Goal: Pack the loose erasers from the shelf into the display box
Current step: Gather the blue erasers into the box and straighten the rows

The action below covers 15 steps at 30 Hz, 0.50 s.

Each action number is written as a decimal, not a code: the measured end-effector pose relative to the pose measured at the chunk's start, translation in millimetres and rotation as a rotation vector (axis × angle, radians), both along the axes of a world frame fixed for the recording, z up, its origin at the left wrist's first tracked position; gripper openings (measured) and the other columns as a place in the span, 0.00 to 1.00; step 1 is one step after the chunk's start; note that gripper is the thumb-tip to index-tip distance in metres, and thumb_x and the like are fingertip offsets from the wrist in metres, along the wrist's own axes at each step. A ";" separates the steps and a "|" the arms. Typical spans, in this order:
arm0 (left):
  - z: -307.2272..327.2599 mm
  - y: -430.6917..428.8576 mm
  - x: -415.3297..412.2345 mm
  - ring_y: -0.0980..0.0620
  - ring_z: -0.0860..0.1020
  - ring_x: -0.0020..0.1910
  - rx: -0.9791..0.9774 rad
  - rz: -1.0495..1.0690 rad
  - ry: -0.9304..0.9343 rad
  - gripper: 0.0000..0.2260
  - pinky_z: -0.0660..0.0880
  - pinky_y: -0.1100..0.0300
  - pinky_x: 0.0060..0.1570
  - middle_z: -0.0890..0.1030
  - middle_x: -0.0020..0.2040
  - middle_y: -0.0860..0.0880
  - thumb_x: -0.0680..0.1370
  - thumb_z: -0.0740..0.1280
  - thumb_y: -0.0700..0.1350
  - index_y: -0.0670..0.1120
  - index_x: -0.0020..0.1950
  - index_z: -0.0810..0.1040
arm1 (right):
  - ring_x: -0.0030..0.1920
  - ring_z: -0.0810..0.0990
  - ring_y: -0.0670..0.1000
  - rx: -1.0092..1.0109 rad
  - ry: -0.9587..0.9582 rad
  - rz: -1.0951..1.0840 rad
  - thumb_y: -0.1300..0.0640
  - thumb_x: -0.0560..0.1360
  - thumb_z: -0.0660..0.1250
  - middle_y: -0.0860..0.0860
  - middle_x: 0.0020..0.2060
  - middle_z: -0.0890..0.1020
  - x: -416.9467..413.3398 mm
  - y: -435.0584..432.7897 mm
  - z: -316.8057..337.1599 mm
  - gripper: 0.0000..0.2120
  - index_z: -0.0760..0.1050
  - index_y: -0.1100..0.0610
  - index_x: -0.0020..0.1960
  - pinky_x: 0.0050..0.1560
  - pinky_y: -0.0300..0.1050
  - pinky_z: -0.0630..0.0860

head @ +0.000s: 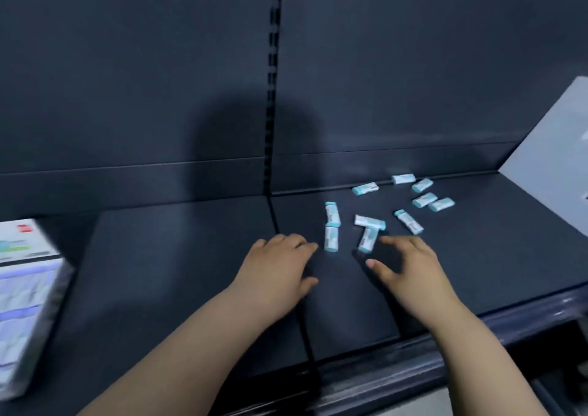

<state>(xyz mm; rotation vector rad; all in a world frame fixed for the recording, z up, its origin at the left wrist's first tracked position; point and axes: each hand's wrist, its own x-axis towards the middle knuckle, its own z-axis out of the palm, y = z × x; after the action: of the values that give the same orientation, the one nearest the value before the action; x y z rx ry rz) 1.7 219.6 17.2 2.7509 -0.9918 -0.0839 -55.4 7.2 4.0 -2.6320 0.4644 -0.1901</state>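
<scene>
Several loose white-and-teal erasers [369, 222] lie scattered on the dark shelf [178, 256], right of its middle seam. The display box [24, 304] stands at the far left edge, blurred, with rows of erasers in it. My left hand [276, 269] hovers palm down over the shelf, its fingertips a little left of one upright-lying eraser [331, 239]. My right hand [410, 272] is spread open just below another eraser [368, 239], fingers apart, holding nothing.
A dark back panel [127, 81] with a slotted upright [273, 97] rises behind the shelf. A grey side panel [553, 154] closes the right end. The shelf's front lip [413, 368] runs along the bottom right.
</scene>
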 end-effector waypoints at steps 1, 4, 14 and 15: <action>-1.9 -17.4 5.2 0.51 0.64 0.67 0.000 0.038 0.045 0.25 0.62 0.55 0.65 0.65 0.70 0.53 0.77 0.61 0.55 0.52 0.73 0.60 | 0.63 0.71 0.54 0.005 0.028 0.033 0.48 0.70 0.71 0.52 0.60 0.74 7.0 -16.7 0.8 0.24 0.73 0.54 0.63 0.65 0.47 0.68; -10.6 -52.2 22.5 0.49 0.67 0.65 -0.021 0.165 0.132 0.24 0.66 0.55 0.64 0.68 0.66 0.50 0.76 0.64 0.52 0.49 0.70 0.65 | 0.61 0.73 0.52 0.012 0.087 0.134 0.50 0.69 0.72 0.51 0.60 0.75 30.9 -53.1 -0.1 0.24 0.73 0.53 0.63 0.63 0.45 0.69; -13.2 -88.1 33.9 0.48 0.73 0.59 -0.074 0.362 0.278 0.19 0.69 0.60 0.59 0.72 0.61 0.46 0.75 0.66 0.46 0.50 0.66 0.72 | 0.62 0.69 0.52 -0.062 0.151 0.329 0.39 0.68 0.68 0.50 0.60 0.71 63.7 -43.0 -7.9 0.29 0.69 0.51 0.64 0.63 0.47 0.68; -9.3 -98.8 34.5 0.48 0.73 0.58 -0.052 0.398 0.290 0.19 0.70 0.60 0.58 0.72 0.60 0.47 0.75 0.66 0.46 0.50 0.66 0.72 | 0.62 0.69 0.52 -0.042 0.172 0.401 0.40 0.68 0.69 0.50 0.60 0.71 69.7 -54.2 -7.2 0.28 0.69 0.51 0.64 0.64 0.47 0.67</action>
<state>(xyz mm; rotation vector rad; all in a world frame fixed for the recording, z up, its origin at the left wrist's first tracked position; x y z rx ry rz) 36.2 120.9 7.9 2.7261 -0.3604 -0.3719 14.4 -47.0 -3.2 -2.7277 -0.0207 0.1565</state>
